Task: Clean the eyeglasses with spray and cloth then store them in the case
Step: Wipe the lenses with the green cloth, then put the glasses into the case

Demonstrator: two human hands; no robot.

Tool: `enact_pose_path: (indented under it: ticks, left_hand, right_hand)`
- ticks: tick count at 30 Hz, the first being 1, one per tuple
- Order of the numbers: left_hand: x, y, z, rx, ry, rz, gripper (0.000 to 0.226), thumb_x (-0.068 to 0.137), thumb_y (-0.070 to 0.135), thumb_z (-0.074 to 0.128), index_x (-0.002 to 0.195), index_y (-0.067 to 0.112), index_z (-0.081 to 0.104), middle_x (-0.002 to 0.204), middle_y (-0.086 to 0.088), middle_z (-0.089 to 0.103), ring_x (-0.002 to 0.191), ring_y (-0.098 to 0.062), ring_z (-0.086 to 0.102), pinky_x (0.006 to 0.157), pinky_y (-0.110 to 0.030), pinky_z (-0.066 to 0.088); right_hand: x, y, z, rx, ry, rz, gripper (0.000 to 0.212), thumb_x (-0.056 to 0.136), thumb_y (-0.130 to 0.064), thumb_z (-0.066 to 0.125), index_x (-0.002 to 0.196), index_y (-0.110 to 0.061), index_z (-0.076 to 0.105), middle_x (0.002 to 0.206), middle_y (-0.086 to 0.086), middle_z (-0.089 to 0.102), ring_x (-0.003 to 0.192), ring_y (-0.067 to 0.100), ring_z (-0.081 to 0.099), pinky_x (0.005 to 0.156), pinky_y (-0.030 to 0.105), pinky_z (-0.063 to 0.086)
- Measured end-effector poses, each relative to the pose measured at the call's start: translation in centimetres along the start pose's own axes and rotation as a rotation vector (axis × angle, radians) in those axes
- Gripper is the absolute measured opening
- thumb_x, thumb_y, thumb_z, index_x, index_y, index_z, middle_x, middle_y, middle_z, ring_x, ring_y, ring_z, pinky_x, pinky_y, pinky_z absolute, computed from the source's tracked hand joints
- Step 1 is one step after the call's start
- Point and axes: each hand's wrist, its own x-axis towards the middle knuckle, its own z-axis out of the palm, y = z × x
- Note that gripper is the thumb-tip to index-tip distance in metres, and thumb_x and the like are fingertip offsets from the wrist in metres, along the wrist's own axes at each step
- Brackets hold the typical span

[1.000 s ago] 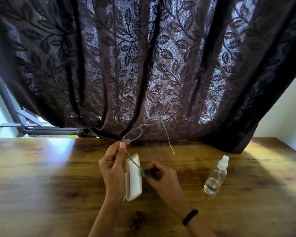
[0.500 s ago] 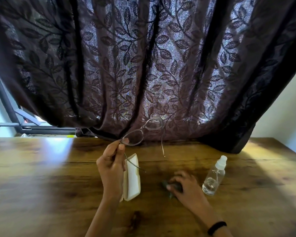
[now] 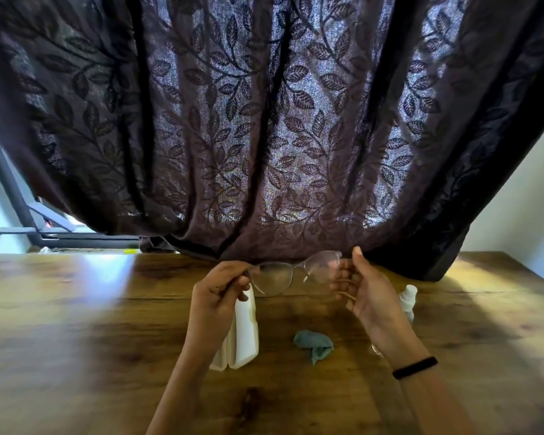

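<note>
Free room and obstacles on the wooden desk (image 3: 76, 324).
The left half and the near edge of the desk lie bare, open to a passing hand. At mid-desk stand the white case (image 3: 245, 328), the crumpled cloth (image 3: 314, 343) just to its right, and the spray bottle (image 3: 408, 298) further right; open lanes run between them. Above these, the left hand (image 3: 217, 293) and right hand (image 3: 363, 291) hold the eyeglasses (image 3: 292, 273). The curtain (image 3: 264, 136) overhangs the far edge.

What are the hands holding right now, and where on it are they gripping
Both hold the eyeglasses above the table: the left hand pinches the frame's left end, the right hand its right end.
</note>
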Motion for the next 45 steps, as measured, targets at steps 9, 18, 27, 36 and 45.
enact_pose_path:
  ticks: [9, 18, 27, 36, 45]
  left_hand:
    - [0.2, 0.0, -0.4, 0.144, -0.087, 0.034, 0.035, 0.086, -0.008, 0.051, 0.106, 0.019, 0.063, 0.117, -0.002, 0.050, 0.107, -0.006, 0.053, 0.088, -0.012, 0.044]
    - [0.1, -1.3, -0.6, -0.060, 0.048, -0.319, 0.034, 0.076, 0.000, 0.068, 0.107, 0.013, 0.065, 0.092, 0.002, 0.072, 0.084, -0.005, 0.068, 0.071, -0.011, 0.051]
    - [-0.1, -1.6, -0.7, -0.019, 0.144, -0.384, 0.030, 0.074, -0.003, 0.069, 0.097, 0.016, 0.070, 0.085, 0.005, 0.072, 0.076, -0.003, 0.068, 0.066, -0.008, 0.050]
    - [0.0, -1.7, -1.2, 0.196, 0.038, -0.298, 0.030, 0.076, -0.001, 0.069, 0.099, 0.019, 0.070, 0.086, 0.011, 0.071, 0.079, 0.003, 0.066, 0.071, -0.007, 0.050]
    - [-0.2, -1.5, -1.7, 0.356, -0.411, -0.266, 0.027, 0.079, 0.004, 0.067, 0.093, 0.027, 0.072, 0.092, 0.013, 0.070, 0.085, 0.004, 0.063, 0.075, -0.009, 0.048]
  right_hand:
    - [-0.3, 1.1, -0.6, -0.062, 0.065, -0.053, 0.011, 0.081, -0.024, 0.065, 0.071, -0.019, 0.066, 0.061, -0.006, 0.065, 0.055, 0.003, 0.060, 0.048, 0.015, 0.047]
    - [-1.3, 2.7, -0.3, -0.151, 0.145, -0.173, 0.017, 0.081, -0.006, 0.064, 0.094, -0.017, 0.065, 0.070, 0.007, 0.062, 0.060, 0.011, 0.057, 0.053, 0.015, 0.050]
    - [-0.8, 3.6, -0.5, -0.513, 0.072, -0.234, 0.022, 0.082, -0.003, 0.063, 0.102, -0.012, 0.068, 0.083, 0.002, 0.070, 0.063, 0.008, 0.061, 0.055, 0.013, 0.050]
    - [-1.1, 3.9, -0.1, -0.515, 0.038, -0.213, 0.022, 0.082, -0.004, 0.063, 0.079, -0.024, 0.069, 0.082, -0.002, 0.069, 0.066, 0.009, 0.064, 0.055, 0.010, 0.049]
    - [-0.1, 3.4, -0.5, -0.318, 0.107, -0.188, 0.015, 0.079, -0.006, 0.067, 0.090, -0.015, 0.065, 0.074, 0.003, 0.068, 0.065, 0.012, 0.065, 0.065, 0.022, 0.055]
